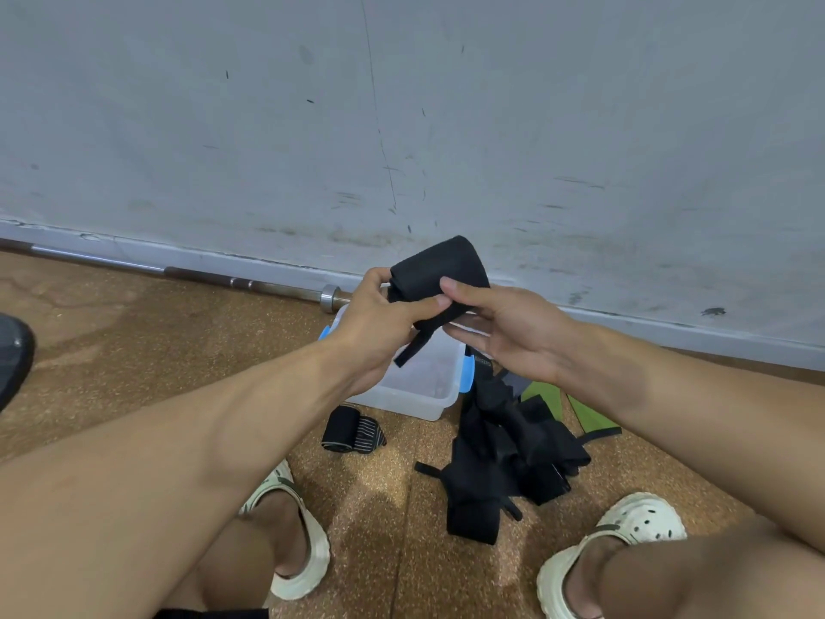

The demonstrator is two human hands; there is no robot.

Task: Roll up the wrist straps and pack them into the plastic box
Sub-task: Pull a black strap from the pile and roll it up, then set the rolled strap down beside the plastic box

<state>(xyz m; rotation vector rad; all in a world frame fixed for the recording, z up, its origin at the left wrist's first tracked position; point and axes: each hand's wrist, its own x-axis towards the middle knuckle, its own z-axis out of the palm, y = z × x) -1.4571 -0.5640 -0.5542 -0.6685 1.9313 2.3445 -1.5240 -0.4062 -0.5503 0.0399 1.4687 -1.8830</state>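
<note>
We hold a black wrist strap, mostly rolled into a thick bundle, up in front of us above the plastic box. Our left hand grips the roll from its 9 o'clock side, fingers curled round the far edge and thumb stretched across the front. Our right hand meets it from 3 o'clock, thumb pressing on top of the roll, the other fingers loosely extended beneath it. A short loose tail of the strap hangs down toward 6 o'clock, over the box.

The clear box with blue clips sits open on the brown floor, near the grey wall. At the box's 7 o'clock lies a rolled striped strap. At its 4 o'clock a heap of unrolled black straps spreads out, with green straps just beyond. A barbell lies along the wall's foot at 10 o'clock. Our sandals frame the bottom.
</note>
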